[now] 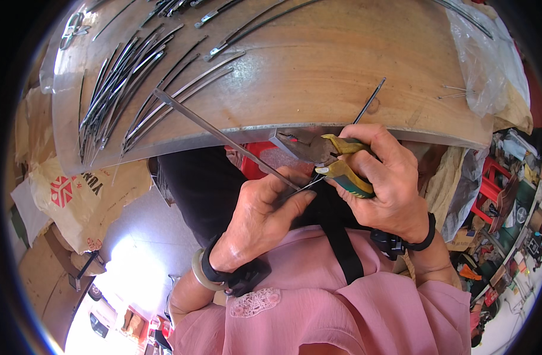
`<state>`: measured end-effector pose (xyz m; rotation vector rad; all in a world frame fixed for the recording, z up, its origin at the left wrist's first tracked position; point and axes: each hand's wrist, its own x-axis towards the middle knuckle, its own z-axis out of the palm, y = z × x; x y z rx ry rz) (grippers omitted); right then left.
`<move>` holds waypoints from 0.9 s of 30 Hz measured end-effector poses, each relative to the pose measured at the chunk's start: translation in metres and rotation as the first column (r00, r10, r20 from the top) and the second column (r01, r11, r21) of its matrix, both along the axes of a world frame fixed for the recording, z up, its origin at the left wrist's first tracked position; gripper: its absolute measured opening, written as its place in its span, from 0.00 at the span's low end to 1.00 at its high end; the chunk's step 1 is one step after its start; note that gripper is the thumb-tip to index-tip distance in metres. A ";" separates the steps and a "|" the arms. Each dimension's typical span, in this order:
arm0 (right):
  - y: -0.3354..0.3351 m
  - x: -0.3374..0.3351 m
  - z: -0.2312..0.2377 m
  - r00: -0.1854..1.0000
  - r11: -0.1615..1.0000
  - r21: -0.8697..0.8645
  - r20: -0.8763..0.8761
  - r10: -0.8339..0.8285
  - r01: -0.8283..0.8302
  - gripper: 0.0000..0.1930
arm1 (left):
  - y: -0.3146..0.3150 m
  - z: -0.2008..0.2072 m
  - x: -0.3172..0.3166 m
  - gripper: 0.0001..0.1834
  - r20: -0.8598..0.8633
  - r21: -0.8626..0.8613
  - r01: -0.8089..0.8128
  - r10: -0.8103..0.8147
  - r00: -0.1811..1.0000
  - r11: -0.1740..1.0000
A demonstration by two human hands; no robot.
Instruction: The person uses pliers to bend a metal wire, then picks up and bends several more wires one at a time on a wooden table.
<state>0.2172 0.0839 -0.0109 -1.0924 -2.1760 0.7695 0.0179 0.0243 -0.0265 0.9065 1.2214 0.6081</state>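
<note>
Pliers (325, 155) fill right hand (389, 183); left hand (262, 216) pinches metal strip (219, 134).

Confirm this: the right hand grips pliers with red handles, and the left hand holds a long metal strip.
The colour is wrong: the head view shows the pliers with yellow and green handles, not red. The right hand does grip them, and the left hand holds a long metal strip.

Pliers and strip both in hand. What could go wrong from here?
Pinch: the left hand sits close beside the pliers; a slip might nip it.
Snag: the long metal strip in that hand reaches toward loose strips near the edge of the table; a swing might knock some off.
</note>
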 end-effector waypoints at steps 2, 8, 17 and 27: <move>0.000 0.000 -0.003 1.000 1.000 0.023 0.008 0.008 -0.009 0.15 | -0.001 -0.003 0.001 0.09 0.005 0.016 -0.008 0.008 1.000 1.000; 0.000 0.001 -0.008 0.999 0.999 0.042 0.027 0.028 -0.029 0.15 | 0.003 -0.004 0.002 0.11 0.003 -0.080 -0.003 0.003 1.000 0.997; 0.000 -0.001 -0.014 1.000 0.995 0.092 0.019 0.025 -0.027 0.14 | 0.002 -0.009 0.003 0.12 0.010 -0.085 -0.038 0.039 0.999 0.996; -0.003 0.000 -0.024 0.994 0.978 0.199 0.097 0.045 -0.064 0.10 | 0.003 -0.020 0.011 0.10 0.080 -0.151 -0.113 0.126 0.989 0.982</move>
